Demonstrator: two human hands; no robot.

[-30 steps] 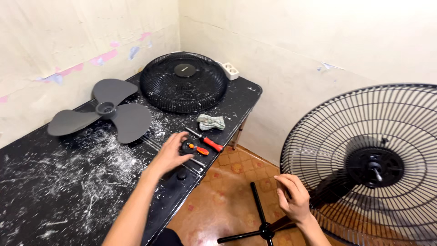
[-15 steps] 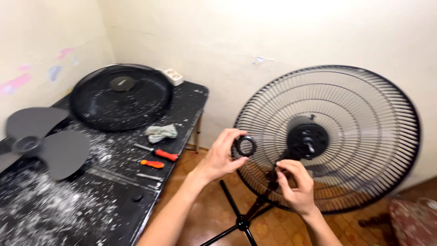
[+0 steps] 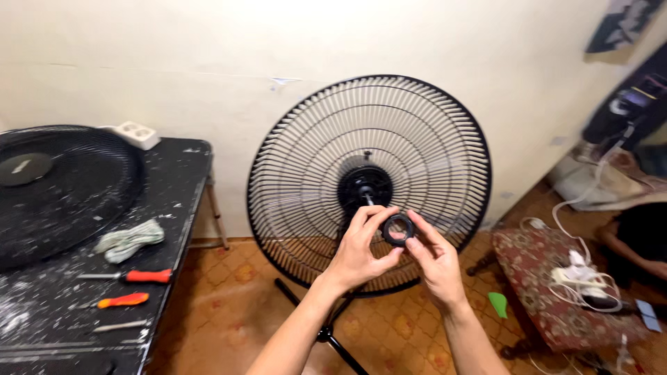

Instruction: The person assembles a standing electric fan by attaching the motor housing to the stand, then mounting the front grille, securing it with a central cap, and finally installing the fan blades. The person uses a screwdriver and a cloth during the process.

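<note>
Before the rear fan guard (image 3: pixel 369 182), a black ring nut (image 3: pixel 398 230) is pinched between the fingers of the left hand (image 3: pixel 359 248) and the right hand (image 3: pixel 434 260), just below the motor hub (image 3: pixel 363 186). Judging by this, the nut is not yet threaded on; the front guard (image 3: pixel 62 187) is laid on the black paint-spattered table (image 3: pixel 174 229) at left, unfitted, beside two screwdrivers (image 3: pixel 128 288) and a rag (image 3: pixel 129 239). A cream wall is seen behind, patterned floor tiles beneath, and a cluttered stool (image 3: pixel 556 292) at right.

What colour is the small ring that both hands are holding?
The ring is black, seen best in the head view, between the left hand and right hand.
</note>
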